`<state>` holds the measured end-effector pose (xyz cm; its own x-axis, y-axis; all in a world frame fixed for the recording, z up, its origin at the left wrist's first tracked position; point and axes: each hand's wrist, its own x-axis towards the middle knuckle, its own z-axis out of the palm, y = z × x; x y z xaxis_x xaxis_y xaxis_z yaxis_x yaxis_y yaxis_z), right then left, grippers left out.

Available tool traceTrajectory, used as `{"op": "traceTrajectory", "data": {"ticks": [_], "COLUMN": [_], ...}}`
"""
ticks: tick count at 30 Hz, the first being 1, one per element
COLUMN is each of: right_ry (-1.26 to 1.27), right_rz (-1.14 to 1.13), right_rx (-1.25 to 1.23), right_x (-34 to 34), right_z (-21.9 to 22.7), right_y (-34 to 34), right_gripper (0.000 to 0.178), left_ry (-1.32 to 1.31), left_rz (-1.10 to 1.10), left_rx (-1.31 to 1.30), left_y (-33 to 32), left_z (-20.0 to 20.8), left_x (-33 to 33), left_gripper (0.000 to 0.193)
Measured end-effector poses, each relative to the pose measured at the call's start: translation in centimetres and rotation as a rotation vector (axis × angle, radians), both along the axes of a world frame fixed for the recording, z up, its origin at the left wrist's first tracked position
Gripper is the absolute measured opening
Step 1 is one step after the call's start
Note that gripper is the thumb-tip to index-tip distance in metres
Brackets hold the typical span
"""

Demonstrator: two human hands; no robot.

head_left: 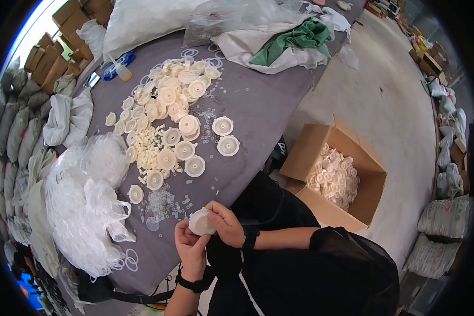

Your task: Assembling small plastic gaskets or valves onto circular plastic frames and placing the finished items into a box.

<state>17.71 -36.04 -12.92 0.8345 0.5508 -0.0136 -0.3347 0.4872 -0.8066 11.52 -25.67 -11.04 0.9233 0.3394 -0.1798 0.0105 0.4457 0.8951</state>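
Observation:
Between my two hands, just off the table's near edge, is a round cream plastic cap (201, 223). My left hand (189, 243) grips its lower left rim, the thumb along the bottom. From the right, my right hand (227, 226) holds the same cap, with fingers on its edge and thumb on its face. On the grey-covered table, a heap of similar cream caps (166, 96) lies beyond my hands. Small cream plastic pieces (148, 145) are piled beside it. Closer to my hands are tiny clear rings (160, 203). Two caps (227, 146) lie apart at the right.
An open cardboard box (371, 195) on the floor at right holds many cream parts. Clear plastic bags (84, 200) cover the table's left side. White sacks and a green cloth (295, 42) lie at the far end. A small bottle (122, 71) stands far left. Stacked sacks (16, 129) line the left.

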Motion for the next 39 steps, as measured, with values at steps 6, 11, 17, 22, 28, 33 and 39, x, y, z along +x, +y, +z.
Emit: {"op": "traceTrajectory", "data": {"ticks": [6,11,17,22,28,33,39], "right_ry": [0.183,0.478,0.595,0.293,0.236,0.436,0.782], "right_rz": [-0.059,-0.147,-0.027,-0.049,0.108,0.243,-0.135], "right_rx": [-0.133,-0.002,0.047,-0.11,-0.041,0.008,0.298], "right_x": [0.6,1.2,1.4,2.1,1.6,1.9,5.3], "right_z": [0.7,0.5,-1.2,-1.3,-1.9,-1.8,-4.3], "right_y": [-0.2,1.1,0.8,0.0,0.2,-0.1,-4.9], "right_gripper": [0.032,0.033,0.034,0.031,0.025,0.024,0.029], "left_ry": [-0.083,-0.161,-0.146,0.089,0.114,0.225,0.243], "left_rz": [-0.12,-0.039,-0.08,-0.058,0.017,-0.056,-0.098], "left_rx": [0.076,0.647,0.739,0.147,-0.045,0.062,0.811], "left_y": [1.1,0.1,-1.2,-1.7,-0.5,-0.3,6.0], "left_z": [-1.3,-1.3,-0.8,-0.2,-0.9,-0.4,2.3], "left_x": [-0.2,0.6,0.3,0.0,0.3,0.8,4.5], "left_gripper": [0.034,0.023,0.018,0.005,0.019,0.03,0.022]}}
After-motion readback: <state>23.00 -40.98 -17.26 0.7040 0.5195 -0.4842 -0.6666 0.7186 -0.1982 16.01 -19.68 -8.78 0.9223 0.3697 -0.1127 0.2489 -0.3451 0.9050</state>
